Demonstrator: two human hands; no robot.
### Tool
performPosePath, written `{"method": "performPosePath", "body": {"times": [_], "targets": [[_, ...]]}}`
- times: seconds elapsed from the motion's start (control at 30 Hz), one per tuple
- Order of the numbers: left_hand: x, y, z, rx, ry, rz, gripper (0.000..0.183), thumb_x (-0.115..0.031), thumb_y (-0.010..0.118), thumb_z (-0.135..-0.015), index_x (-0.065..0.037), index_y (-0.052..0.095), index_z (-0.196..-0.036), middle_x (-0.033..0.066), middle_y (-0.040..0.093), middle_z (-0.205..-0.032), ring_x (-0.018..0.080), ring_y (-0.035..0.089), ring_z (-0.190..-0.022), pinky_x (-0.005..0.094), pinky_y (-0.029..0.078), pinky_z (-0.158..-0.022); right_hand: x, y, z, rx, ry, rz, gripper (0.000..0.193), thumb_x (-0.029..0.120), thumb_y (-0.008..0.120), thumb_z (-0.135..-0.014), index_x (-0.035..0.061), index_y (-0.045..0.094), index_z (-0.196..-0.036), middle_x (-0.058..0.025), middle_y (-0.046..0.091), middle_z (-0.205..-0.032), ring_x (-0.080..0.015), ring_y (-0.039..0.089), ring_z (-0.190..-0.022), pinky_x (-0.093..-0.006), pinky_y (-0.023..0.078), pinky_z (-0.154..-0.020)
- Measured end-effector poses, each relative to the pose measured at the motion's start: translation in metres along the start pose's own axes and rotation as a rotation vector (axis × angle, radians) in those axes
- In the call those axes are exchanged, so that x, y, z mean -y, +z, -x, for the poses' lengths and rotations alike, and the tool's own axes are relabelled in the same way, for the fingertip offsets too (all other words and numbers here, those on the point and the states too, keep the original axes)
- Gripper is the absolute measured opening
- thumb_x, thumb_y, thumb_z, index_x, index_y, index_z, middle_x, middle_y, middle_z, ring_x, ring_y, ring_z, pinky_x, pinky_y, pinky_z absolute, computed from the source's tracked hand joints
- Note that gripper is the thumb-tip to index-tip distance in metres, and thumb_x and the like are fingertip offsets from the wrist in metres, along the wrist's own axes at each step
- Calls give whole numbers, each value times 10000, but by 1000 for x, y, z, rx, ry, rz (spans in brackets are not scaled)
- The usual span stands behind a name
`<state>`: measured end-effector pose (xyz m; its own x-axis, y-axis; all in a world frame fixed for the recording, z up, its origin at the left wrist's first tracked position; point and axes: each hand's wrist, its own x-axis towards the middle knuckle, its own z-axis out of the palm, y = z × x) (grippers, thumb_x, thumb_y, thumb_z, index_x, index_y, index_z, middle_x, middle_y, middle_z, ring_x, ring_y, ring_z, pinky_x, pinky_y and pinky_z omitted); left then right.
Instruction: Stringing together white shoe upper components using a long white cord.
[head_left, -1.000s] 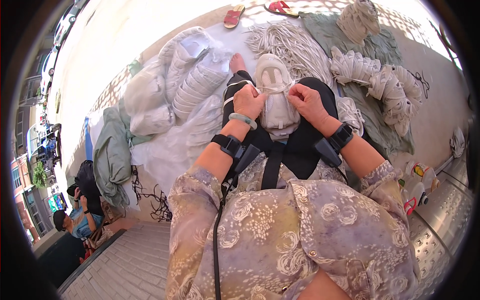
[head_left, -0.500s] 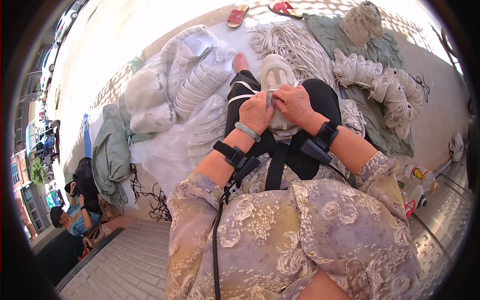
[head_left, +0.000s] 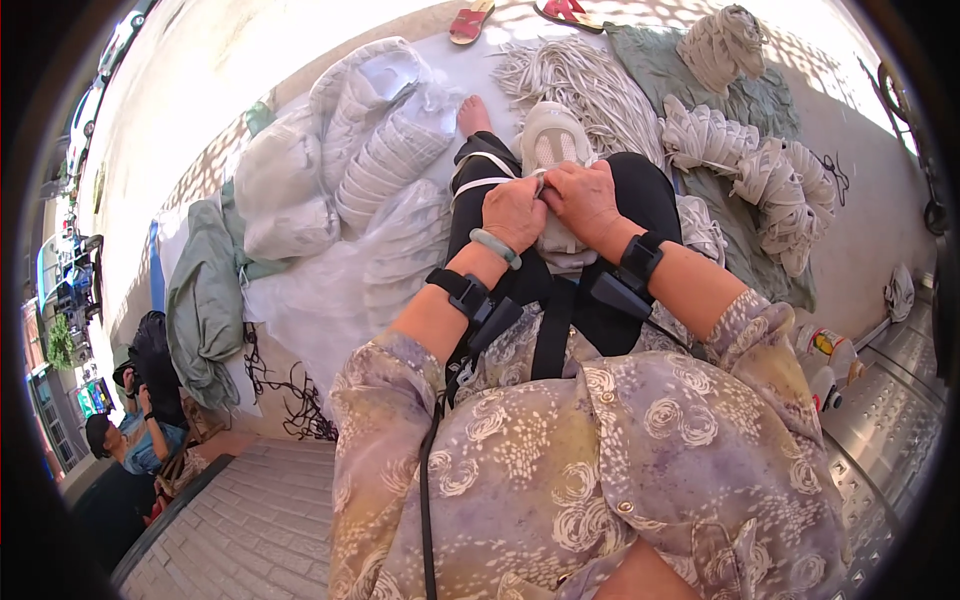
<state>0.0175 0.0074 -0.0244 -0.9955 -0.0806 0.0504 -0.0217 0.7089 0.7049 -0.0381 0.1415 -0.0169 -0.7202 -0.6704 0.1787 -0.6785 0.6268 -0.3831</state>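
A pale beige-white sneaker (head_left: 553, 128) rests between my thighs, toe pointing away from me. My left hand (head_left: 513, 213) and my right hand (head_left: 583, 203) meet over its lacing area, fingertips pinched together and touching. A bit of white shoelace shows at the pinch, and both hands are closed on it. My fingers hide the eyelets and most of the tongue. Across my left thigh lie loose white laces (head_left: 486, 184).
Beyond the shoe is a heap of white laces (head_left: 588, 85). Stacked shoes in clear plastic (head_left: 375, 190) lie left; bundled shoes (head_left: 785, 185) sit right on a green cloth (head_left: 640, 50). Red slippers (head_left: 470, 22) are at the far edge. A person (head_left: 140, 440) sits at lower left.
My hands have drawn together over the lacing area. The white lace seen stretched across the shoe beside my right hand is now mostly hidden. The view has shifted slightly.
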Motion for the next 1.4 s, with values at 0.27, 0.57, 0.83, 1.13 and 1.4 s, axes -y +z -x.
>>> {"method": "performPosePath", "body": {"times": [0.27, 0.57, 0.83, 1.13, 1.4], "targets": [[10, 0, -5, 51, -90, 13, 219, -125, 557, -708, -34, 618, -897, 190, 624, -772, 326, 618, -744, 369, 480, -671, 17, 1, -7, 83, 91, 132, 66, 167, 581, -746, 113, 606, -774, -61, 622, -786, -233, 614, -742, -418, 339, -722], [-4, -1, -3, 40, -89, -72, 355, -126, 503, -716, -42, 594, -1048, 177, 629, -787, 320, 613, -766, 390, 473, -715, -5, -49, 8, 427, 188, 162, 167, 198, 589, -717, 68, 619, -817, -140, 634, -867, -296, 612, -814, -459, 372, -693], [-6, 5, 1, -15, -87, -143, 288, -128, 476, -711, -34, 571, -967, 200, 614, -912, 347, 592, -863, 413, 464, -786, -186, -125, 214, 434, 771, 229, 183, 206, 535, -720, 33, 594, -741, -191, 609, -834, -367, 570, -859, -453, 438, -720], [-23, -8, -3, -33, -29, -319, 214, -172, 544, -719, -49, 570, -892, 146, 568, -869, 341, 576, -811, 421, 469, -715, -154, -114, 165, 438, 401, 40, 168, 212, 612, -686, 51, 583, -724, -145, 583, -736, -339, 562, -762, -429, 432, -671], [-14, -10, -32, -174, 447, -473, 187, -121, 588, -639, -75, 558, -818, 114, 538, -889, 289, 533, -848, 405, 399, -658, -42, -68, 40, 72, -45, -163, 188, 227, 577, -761, 75, 571, -871, -87, 571, -795, -295, 562, -803, -404, 426, -694]]}}
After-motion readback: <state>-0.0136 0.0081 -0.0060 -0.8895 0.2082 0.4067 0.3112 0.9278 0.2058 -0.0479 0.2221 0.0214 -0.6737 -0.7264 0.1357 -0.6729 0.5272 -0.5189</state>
